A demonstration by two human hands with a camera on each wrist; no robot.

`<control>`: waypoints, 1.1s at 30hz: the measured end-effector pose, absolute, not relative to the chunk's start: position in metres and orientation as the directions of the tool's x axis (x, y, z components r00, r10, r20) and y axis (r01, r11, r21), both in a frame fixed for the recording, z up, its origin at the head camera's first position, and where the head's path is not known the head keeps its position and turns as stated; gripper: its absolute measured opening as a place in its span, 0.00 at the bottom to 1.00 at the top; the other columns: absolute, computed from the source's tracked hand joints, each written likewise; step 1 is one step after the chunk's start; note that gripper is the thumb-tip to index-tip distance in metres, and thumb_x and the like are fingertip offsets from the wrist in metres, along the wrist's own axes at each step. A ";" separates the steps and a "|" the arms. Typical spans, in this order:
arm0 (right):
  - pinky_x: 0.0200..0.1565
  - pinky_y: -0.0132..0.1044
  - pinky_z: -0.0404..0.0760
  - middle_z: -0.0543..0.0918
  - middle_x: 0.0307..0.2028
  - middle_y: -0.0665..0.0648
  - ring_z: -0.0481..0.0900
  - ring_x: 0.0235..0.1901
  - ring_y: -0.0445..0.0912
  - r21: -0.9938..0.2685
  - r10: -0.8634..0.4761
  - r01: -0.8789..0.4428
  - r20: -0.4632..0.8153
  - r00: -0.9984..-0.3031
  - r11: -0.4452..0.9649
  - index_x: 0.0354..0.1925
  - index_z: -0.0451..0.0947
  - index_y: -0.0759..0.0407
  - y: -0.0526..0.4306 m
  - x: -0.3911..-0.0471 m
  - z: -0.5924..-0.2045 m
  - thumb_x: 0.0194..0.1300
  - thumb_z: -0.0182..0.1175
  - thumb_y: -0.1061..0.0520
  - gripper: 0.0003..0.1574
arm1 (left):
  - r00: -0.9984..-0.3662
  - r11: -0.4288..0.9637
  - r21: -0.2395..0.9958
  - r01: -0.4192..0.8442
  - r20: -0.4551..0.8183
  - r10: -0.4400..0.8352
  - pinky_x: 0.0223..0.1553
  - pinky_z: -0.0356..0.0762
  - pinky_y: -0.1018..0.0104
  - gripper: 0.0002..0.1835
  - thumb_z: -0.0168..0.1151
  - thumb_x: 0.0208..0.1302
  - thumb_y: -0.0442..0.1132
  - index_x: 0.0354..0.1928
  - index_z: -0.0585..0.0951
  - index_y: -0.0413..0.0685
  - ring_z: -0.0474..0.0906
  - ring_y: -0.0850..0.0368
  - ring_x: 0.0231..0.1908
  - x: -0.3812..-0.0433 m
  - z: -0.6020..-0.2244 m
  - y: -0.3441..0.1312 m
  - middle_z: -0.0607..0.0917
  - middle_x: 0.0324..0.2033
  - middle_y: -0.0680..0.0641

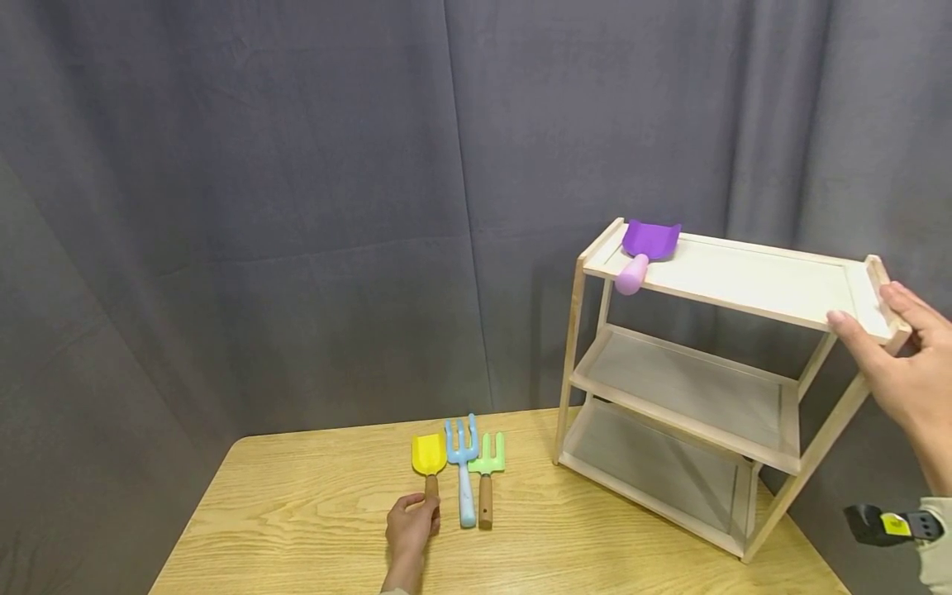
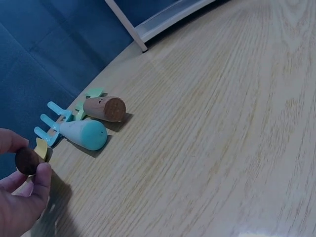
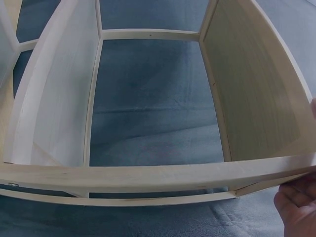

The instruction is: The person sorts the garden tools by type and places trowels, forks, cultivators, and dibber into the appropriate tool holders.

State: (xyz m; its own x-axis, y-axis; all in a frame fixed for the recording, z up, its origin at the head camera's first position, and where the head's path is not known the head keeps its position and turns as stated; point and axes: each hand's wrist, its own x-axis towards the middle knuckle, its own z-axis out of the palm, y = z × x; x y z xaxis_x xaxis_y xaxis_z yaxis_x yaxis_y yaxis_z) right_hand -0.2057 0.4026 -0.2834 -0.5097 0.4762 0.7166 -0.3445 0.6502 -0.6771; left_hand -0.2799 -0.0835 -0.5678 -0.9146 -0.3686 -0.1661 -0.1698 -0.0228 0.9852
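Near the table's front, my left hand [image 1: 411, 529] pinches the brown wooden handle [image 2: 28, 160] of a toy shovel with a yellow blade [image 1: 429, 454]. Right beside it lie a blue toy rake [image 1: 464, 479] with a pale handle and a green toy fork [image 1: 487, 475] with a wooden handle. My right hand [image 1: 911, 355] grips the upper right end of a three-tier wooden shelf [image 1: 766, 281], thumb over the front edge. On the top tier's left end rests a purple scoop [image 1: 651, 241], its pink handle jutting past the front edge.
The shelf's middle tier [image 1: 692, 388] and bottom tier [image 1: 662, 471] sit below, between slanted legs. A grey curtain [image 1: 335, 248] hangs behind the wooden table [image 1: 297, 512]. A black strap device [image 1: 885, 525] is on my right wrist.
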 end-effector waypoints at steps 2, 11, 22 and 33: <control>0.58 0.22 0.65 0.68 0.65 0.66 0.68 0.60 0.38 -0.680 0.478 -0.344 0.714 -0.511 0.648 0.63 0.68 0.72 0.402 -0.206 -0.283 0.58 0.66 0.62 0.36 | -0.918 -0.035 0.986 -0.164 -0.165 -0.361 0.26 0.83 0.68 0.18 0.65 0.57 0.31 0.48 0.75 0.26 0.82 0.53 0.24 -0.279 -0.567 -0.084 0.84 0.28 0.38; 0.56 0.21 0.66 0.68 0.66 0.62 0.67 0.60 0.36 -0.688 0.483 -0.291 0.693 -0.536 0.665 0.64 0.68 0.69 0.402 -0.204 -0.285 0.59 0.66 0.60 0.36 | -0.920 -0.029 0.986 -0.164 -0.163 -0.355 0.30 0.83 0.66 0.19 0.65 0.60 0.31 0.50 0.75 0.27 0.84 0.50 0.28 -0.277 -0.569 -0.085 0.84 0.31 0.36; 0.53 0.17 0.67 0.68 0.66 0.63 0.68 0.59 0.35 -0.681 0.481 -0.293 0.701 -0.527 0.671 0.64 0.68 0.70 0.402 -0.203 -0.284 0.59 0.66 0.60 0.36 | -0.927 0.002 0.989 -0.145 -0.135 -0.350 0.29 0.83 0.65 0.19 0.65 0.60 0.29 0.51 0.75 0.27 0.84 0.48 0.27 -0.277 -0.565 -0.089 0.85 0.32 0.33; 0.55 0.20 0.66 0.68 0.66 0.64 0.68 0.59 0.35 -0.646 0.452 -0.311 0.732 -0.510 0.697 0.64 0.68 0.70 0.404 -0.204 -0.285 0.59 0.66 0.60 0.36 | -0.953 0.008 0.992 -0.127 -0.120 -0.280 0.34 0.84 0.61 0.21 0.65 0.61 0.29 0.54 0.73 0.26 0.84 0.47 0.31 -0.275 -0.553 -0.096 0.84 0.34 0.33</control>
State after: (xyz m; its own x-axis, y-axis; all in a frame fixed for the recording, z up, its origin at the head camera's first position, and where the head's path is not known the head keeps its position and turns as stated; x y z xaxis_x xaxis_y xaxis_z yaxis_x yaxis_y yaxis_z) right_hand -0.2038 0.4042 -0.2849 -0.5096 0.4515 0.7324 -0.3108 0.6972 -0.6461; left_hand -0.2751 -0.0962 -0.5525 -0.9526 -0.2795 -0.1200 -0.1272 0.0076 0.9918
